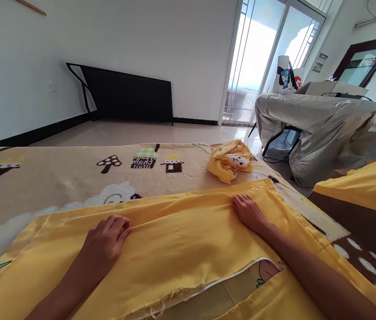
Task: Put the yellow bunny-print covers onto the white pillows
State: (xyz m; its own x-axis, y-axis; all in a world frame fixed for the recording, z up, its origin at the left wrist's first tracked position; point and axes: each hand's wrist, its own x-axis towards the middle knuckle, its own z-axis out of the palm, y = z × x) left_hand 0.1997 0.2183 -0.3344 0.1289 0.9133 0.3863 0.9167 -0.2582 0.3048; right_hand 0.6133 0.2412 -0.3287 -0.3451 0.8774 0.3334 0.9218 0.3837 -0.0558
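The wide, flat yellow fabric cover (181,226) lies across the beige, patterned plush blanket (64,171), under both hands. The left hand (108,238) is loosely curled and the right hand (248,211) half-curled, both on its upper layer; whether either pinches cloth I cannot tell. Hard pulling could unravel the frayed, loose-threaded yellow edge (178,294); pushing away could nudge the crumpled yellow rabbit-print cloth bundle (220,163).
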